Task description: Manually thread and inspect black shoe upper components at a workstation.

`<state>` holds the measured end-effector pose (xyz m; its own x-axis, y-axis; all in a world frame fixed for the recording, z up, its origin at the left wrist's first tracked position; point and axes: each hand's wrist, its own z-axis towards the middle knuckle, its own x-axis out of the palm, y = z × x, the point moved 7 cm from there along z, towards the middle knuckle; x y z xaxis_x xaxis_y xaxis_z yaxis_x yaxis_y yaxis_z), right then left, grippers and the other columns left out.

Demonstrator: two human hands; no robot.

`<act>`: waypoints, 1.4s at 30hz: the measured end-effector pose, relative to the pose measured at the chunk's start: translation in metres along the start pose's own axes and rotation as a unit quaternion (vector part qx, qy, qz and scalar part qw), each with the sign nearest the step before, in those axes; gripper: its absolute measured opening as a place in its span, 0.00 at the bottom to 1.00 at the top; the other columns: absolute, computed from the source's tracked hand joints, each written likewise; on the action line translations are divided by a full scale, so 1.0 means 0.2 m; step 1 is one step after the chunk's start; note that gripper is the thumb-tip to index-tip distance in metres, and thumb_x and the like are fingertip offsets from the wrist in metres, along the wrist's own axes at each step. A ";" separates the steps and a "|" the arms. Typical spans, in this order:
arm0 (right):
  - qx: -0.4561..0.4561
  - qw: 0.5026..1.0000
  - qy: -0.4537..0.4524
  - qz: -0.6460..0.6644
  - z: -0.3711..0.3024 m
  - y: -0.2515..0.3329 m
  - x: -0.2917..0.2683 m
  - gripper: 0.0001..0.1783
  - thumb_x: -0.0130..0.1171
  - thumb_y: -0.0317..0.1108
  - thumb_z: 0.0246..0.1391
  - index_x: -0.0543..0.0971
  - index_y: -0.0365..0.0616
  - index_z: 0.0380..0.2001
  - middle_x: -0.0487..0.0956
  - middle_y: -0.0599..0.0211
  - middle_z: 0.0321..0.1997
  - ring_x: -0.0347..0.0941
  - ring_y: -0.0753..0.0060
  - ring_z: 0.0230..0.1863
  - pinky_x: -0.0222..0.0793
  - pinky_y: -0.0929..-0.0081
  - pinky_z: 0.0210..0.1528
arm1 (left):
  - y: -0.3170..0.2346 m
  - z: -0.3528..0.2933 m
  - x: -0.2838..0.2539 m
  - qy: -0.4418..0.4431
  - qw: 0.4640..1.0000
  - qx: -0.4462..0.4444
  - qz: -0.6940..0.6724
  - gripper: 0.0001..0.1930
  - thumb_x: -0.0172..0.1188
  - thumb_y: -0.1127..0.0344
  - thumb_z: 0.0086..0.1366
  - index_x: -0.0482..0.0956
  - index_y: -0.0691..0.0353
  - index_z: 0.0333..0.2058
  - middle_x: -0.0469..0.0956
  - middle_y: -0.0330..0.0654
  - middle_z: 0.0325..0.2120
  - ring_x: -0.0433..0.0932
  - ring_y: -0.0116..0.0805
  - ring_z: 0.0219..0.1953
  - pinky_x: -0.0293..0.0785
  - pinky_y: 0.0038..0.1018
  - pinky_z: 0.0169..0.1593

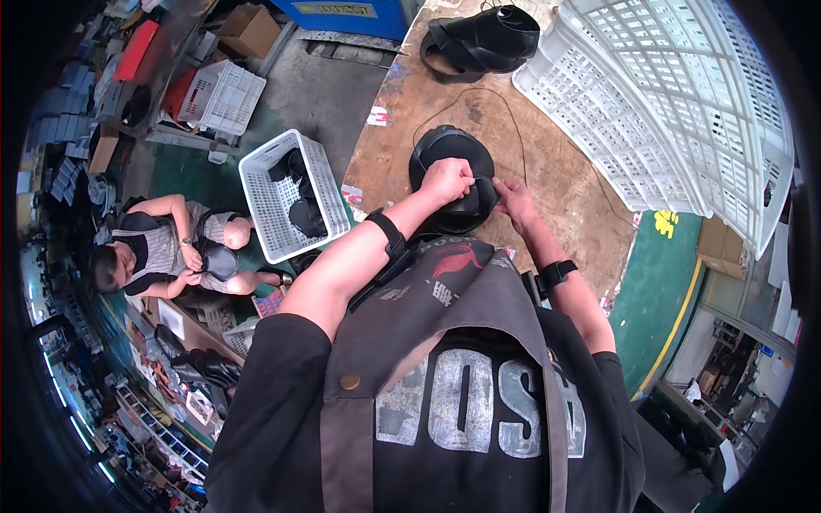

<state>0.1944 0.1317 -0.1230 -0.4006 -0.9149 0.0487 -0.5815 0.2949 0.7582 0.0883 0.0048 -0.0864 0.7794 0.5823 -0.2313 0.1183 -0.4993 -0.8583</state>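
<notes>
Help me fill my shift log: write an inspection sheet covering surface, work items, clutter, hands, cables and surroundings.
Surface: brown table, stained and scuffed.
Work items: black piece near the table's lower edge.
Clutter: black item at the far end; white crates at right.
Hands: left hand on the piece; right hand at its right edge; exact grip unclear.
Cables: thin dark cord looped on the table; cable or thread, unclear.
Surroundings: white bin holding black pieces; seated co-worker; green floor, yellow line.

a scuffed brown surface (566, 197) carries a rounded black piece (459, 145), a bulky black item (494, 43) and a dark cord (518, 131).
</notes>
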 end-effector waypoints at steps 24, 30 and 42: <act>-0.110 0.945 -0.016 -0.306 -0.02 0.10 0.07 0.19 0.51 0.47 0.58 0.77 0.40 0.28 0.76 0.72 0.23 0.71 0.79 0.24 0.68 0.76 0.29 | -0.01 0.02 0.03 -0.024 0.952 -0.033 0.302 0.08 0.59 0.66 0.45 0.82 0.57 0.26 0.79 0.48 0.29 0.78 0.46 0.37 0.74 0.36 0.42; -0.146 0.895 -0.018 -0.421 -0.07 0.20 0.13 0.18 0.51 0.45 0.58 0.77 0.40 0.29 0.77 0.69 0.24 0.72 0.79 0.26 0.68 0.79 0.30 | 0.13 0.02 0.03 0.038 0.991 -0.110 0.061 0.05 0.60 0.68 0.52 0.80 0.63 0.26 0.79 0.44 0.20 0.79 0.32 0.21 0.76 0.27 0.27; 0.006 1.000 0.028 -0.013 0.07 0.00 0.10 0.06 0.54 0.33 0.56 0.75 0.45 0.36 0.75 0.76 0.33 0.70 0.85 0.33 0.67 0.87 0.34 | 0.10 0.00 0.03 0.056 0.996 0.014 0.073 0.09 0.63 0.65 0.50 0.79 0.59 0.31 0.77 0.42 0.26 0.79 0.35 0.29 0.75 0.28 0.32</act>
<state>0.1766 0.1167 -0.1300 -0.3457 -0.9361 0.0649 -0.6001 0.2737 0.7517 0.0941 -0.0015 -0.1045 0.8504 0.4295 -0.3038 -0.0172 -0.5544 -0.8320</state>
